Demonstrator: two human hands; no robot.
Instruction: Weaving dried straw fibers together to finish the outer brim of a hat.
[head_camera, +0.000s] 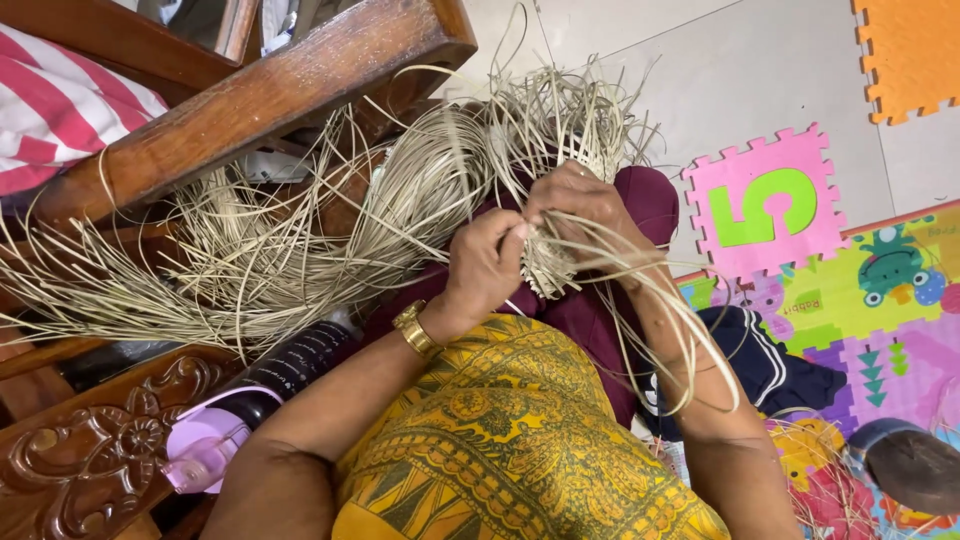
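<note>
Seen from above: left hand (487, 265) and right hand (580, 205), both pinched tight on a small woven reed piece (547, 262) between them over the lap. Loose pale reed strands (300, 240) fanning leftward. Pink puzzle-edged foam tile (765, 200) with green numeral, far right.
</note>
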